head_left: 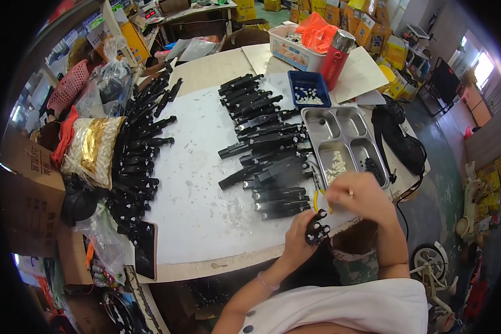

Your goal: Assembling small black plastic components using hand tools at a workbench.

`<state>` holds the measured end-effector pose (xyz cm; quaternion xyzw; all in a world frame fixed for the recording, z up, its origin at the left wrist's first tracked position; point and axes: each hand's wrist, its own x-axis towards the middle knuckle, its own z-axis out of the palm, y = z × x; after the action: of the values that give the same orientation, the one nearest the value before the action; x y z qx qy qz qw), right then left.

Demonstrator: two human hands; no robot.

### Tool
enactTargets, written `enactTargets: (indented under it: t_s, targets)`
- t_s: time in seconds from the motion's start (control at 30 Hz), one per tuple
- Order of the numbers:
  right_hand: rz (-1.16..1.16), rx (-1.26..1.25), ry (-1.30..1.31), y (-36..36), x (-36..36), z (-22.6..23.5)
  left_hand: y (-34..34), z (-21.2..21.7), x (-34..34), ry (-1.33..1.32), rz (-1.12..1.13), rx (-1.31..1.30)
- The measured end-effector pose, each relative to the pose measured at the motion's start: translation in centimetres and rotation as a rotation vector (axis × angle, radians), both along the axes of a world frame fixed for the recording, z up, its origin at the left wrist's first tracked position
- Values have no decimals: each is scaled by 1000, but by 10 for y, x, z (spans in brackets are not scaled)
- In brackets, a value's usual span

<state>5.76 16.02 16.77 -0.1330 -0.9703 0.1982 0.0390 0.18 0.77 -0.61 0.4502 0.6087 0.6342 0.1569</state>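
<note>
My left hand (298,240) is closed around a black plastic part (316,229) with several white-tipped ends, just past the table's front edge. To the right of it, my right hand (364,196) is raised with fingers curled, and a small white piece (350,193) shows at the fingertips. Beneath that hand lie pliers with yellow handles (316,201), partly hidden. A steel tray (339,139) with compartments stands beyond it; one compartment has white pieces (336,167), another black pieces (371,166). Rows of black parts (278,172) lie left of the tray.
More black parts (136,161) are heaped along the left side, beside a bag of white pieces (92,147) and a dark phone (146,249). At the back are a blue tray (291,83), a red flask (334,64) and a white tub (281,47). A black bag (398,139) sits right.
</note>
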Motion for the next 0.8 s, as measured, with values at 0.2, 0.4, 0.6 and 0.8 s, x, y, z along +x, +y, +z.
enactTargets:
  t_s: [0.2,0.4,0.6,0.8]
  targets:
    - [-294,286,66,55,-11,-80,-1,14,-3,23,5,60]
    - [-359,203,-6,68,-14,-113,0,10,-4,53,6,74]
    - [-360,167,-53,77,-20,-112,4,13,-2,79,24,99]
    - [-438,65,97,70,-8,-109,6,9,-1,92,48,98]
